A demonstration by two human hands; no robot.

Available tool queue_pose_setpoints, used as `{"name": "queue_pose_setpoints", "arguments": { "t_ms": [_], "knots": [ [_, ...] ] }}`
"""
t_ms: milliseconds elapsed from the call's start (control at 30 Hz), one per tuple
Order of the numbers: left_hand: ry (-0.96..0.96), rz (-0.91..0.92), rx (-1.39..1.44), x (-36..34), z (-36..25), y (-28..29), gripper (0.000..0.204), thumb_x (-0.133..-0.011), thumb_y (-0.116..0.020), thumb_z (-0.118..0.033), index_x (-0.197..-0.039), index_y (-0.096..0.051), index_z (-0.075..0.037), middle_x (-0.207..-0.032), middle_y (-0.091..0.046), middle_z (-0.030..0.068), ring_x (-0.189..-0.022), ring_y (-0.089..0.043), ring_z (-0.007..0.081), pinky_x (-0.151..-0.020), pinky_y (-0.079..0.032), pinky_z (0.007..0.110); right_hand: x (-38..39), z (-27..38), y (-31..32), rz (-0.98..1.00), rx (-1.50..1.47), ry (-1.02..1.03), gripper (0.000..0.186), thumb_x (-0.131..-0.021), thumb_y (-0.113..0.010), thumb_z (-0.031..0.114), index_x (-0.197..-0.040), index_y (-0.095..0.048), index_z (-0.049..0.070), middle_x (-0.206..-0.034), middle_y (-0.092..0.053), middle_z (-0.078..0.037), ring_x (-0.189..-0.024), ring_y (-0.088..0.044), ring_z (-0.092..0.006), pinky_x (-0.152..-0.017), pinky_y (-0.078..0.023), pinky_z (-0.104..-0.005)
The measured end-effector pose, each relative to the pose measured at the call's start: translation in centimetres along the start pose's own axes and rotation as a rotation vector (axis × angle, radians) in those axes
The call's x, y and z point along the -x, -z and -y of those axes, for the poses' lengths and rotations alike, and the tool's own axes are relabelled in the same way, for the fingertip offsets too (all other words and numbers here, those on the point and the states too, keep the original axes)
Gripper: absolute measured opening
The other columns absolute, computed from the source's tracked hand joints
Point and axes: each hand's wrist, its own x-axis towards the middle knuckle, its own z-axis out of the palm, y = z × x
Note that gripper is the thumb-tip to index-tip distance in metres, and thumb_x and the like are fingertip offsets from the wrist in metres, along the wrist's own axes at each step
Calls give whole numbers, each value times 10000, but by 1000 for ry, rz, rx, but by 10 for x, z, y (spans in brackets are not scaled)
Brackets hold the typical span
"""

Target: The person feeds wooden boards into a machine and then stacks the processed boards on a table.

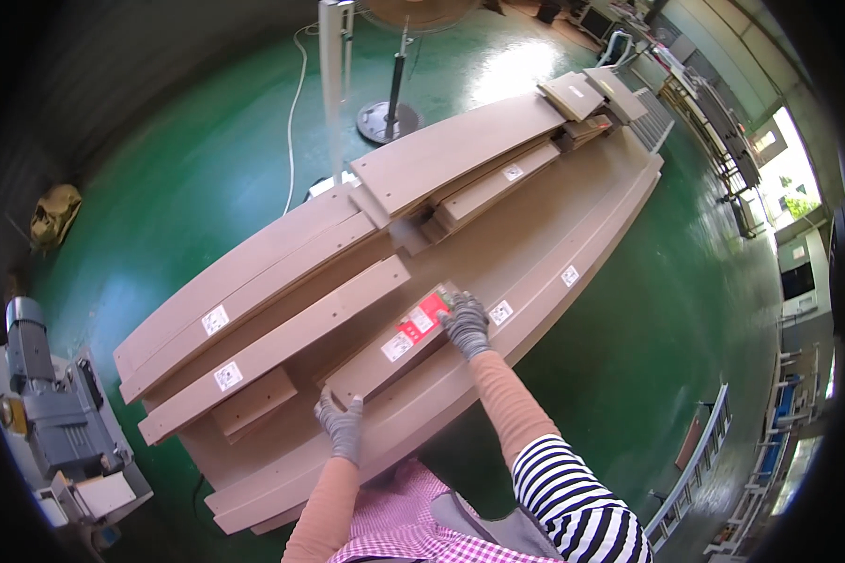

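Both my hands wear grey gloves with the fingertips bare. A short stack of light brown boards (371, 368) lies between them, tilted up to the right. My left hand (342, 428) grips its near left end, thumb and fingers on either side of the corner. My right hand (467, 325) is closed over its far right end. A red label (423, 320) and a white label (396, 347) sit on its top face near my right hand. The boards' underside is hidden.
The boards rest on a large brown panel (526, 225). Long labelled boards (282, 319) lie left; more stacks (474, 150) lie beyond. Long strips (535, 291) run along the near edge. A stand with a round base (385, 120) and a grey machine (56, 422) stand on the green floor.
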Motion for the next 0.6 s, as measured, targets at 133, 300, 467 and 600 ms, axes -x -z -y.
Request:
{"name": "queue_pose_setpoints", "arguments": {
  "t_ms": [133,300,467,600],
  "knots": [
    [233,-108,57,0,4,9,923,-686,-824,-242,-1444,-322,-82,-1373,-356,278,-1259,-398,383,-1058,-343,425,-1,14,-4,80,-143,-58,892,-798,-648,564,-1477,-306,99,-1509,-335,-168,-1399,-295,-351,-1160,-225,-419],
    [730,323,882,-13,-22,18,777,-895,-613,-147,-1513,-143,-154,-1459,-334,128,-1306,-385,293,-1080,-309,489,-24,-16,-19,125,-346,-66,851,-832,-623,540,-1468,-317,63,-1495,-355,-176,-1395,-312,-321,-1158,-233,-389],
    [701,367,977,-28,28,-5,758,-915,-581,-149,-1518,-126,-218,-1451,-338,126,-1303,-395,282,-1062,-327,517,-19,-6,-4,139,-344,-59,764,-867,-615,457,-1443,-348,31,-1460,-393,-201,-1360,-372,-314,-1134,-282,-391],
    [760,380,1072,-25,30,4,714,-929,-549,-121,-1505,-150,-259,-1437,-379,111,-1333,-373,351,-1111,-234,549,-8,6,5,97,-235,-108,755,-878,-567,498,-1433,-365,27,-1468,-385,-194,-1377,-339,-332,-1145,-246,-432]
  ]
}}
